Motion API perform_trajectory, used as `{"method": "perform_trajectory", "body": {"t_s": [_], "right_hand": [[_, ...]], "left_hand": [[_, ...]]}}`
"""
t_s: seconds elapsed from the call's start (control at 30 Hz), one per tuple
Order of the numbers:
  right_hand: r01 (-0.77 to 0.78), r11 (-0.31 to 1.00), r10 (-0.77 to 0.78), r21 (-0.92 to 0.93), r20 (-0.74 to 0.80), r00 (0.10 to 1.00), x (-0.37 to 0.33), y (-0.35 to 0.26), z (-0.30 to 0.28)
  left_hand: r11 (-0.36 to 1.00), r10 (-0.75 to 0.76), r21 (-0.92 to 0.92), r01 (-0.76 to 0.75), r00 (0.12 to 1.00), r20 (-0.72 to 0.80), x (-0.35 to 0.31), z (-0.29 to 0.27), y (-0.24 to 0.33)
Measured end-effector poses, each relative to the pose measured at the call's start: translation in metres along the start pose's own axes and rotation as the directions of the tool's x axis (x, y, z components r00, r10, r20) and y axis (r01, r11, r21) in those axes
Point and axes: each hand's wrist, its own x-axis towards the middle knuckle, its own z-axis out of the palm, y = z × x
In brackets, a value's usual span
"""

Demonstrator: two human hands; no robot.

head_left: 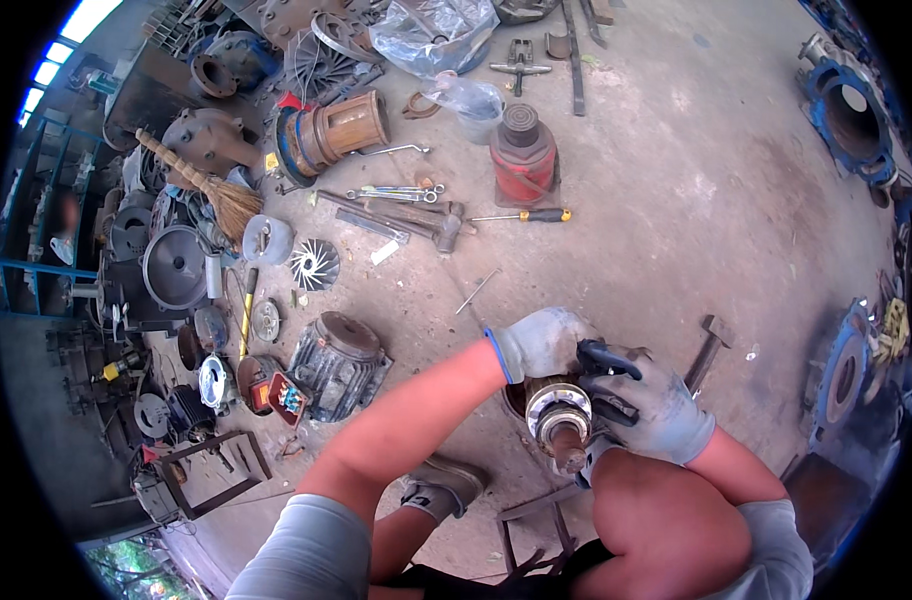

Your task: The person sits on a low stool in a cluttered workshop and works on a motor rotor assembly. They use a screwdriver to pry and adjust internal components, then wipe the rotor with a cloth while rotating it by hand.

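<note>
While my two gloved hands meet over the work, the metal shaft [570, 450] is right here below them, just beside my right knee, its worn stub end pointing back toward me and a pale metal ring [546, 402] seated around it. My left hand [548, 342] is at the far side of the ring, knuckles up, fingers bent over toward the right; their tips are tucked out of sight, so I cannot tell what they grip. And here's my right hand [658, 402], on the right of the ring, its dark-tipped fingers curled in narrow and close to the left ones; whether they are closed on anything, I cannot tell. Just past that right wrist lies a hammer [714, 340], head away from me. Over to the left, a finned motor housing [338, 368] sits on the concrete floor [636, 250], near my left forearm. Further out, a thin rod [478, 290] lies aslant, then a screwdriver [544, 215] with a yellow-and-black handle, and right behind it stands a red bottle jack [524, 168].
</note>
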Motion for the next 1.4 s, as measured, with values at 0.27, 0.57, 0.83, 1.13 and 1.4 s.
{"method": "perform_trajectory", "body": {"t_s": [0.27,0.57,0.83,1.13,1.4], "right_hand": [[-0.264,0.712,0.332,0.651,0.020,0.943,-0.021,0.039,0.022],[-0.284,0.638,0.361,0.716,0.048,0.931,-0.002,0.037,0.031],[0.151,0.987,-0.149,0.048,-0.039,0.988,0.011,0.025,0.009],[-0.234,0.654,0.303,0.720,0.035,0.952,-0.019,0.032,0.030],[-0.240,0.350,0.382,0.906,0.096,0.919,-0.009,0.047,0.045]], "left_hand": [[0.994,0.041,-0.098,-0.049,0.995,-0.086,-0.004,0.001,0.003],[0.995,-0.097,0.008,0.096,0.995,0.023,-0.002,0.002,-0.001],[1.000,-0.011,0.003,0.011,0.998,-0.057,0.003,0.003,0.002],[0.980,-0.054,0.189,0.054,0.999,-0.003,0.002,0.002,0.003],[0.989,0.043,0.144,-0.029,0.995,-0.094,0.014,0.008,0.003]]}}
